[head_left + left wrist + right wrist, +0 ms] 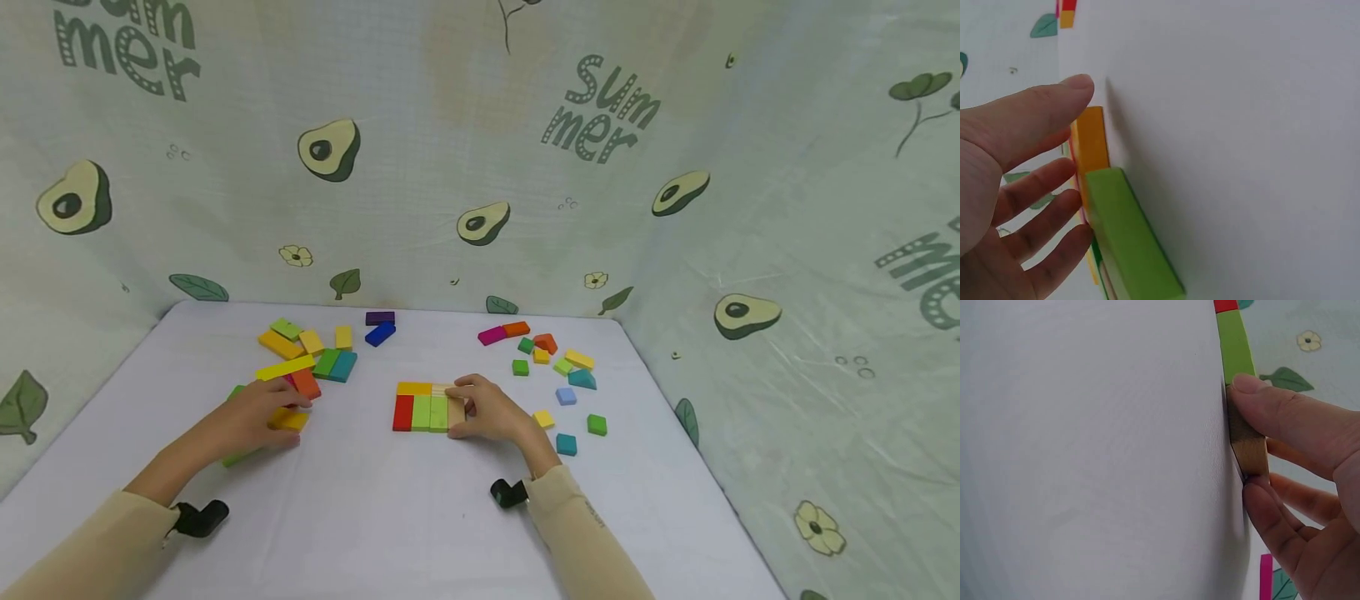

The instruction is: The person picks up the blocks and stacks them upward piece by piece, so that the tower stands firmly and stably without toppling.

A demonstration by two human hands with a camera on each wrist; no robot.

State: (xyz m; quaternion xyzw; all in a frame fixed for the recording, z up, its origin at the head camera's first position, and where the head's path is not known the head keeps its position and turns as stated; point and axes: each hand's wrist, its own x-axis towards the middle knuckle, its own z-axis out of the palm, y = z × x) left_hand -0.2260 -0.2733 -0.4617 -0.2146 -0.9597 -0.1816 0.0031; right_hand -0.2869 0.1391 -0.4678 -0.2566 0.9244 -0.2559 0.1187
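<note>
My right hand [489, 410] pinches a plain wooden block [456, 413] at the right end of a flat rectangle of blocks. In the right wrist view its thumb lies on the front of the wooden block [1249, 453], and a fingertip meets its end. A red block [402, 413], two light green blocks [422, 412] and an orange block [413, 388] make up the rest, with a pale wooden piece behind. Over the left pile, my left hand [266, 417] hovers with loosely bent fingers around a yellow-orange block [288, 419]. In the left wrist view a green block [1132, 237] lies beside those fingers.
Several blocks lie behind the left hand, among them a teal block [342, 367] and a blue block [381, 333]. Scattered on the right are small blocks, including a green cube [597, 425] and a magenta block [492, 336]. A printed cloth hangs behind the white table [375, 517].
</note>
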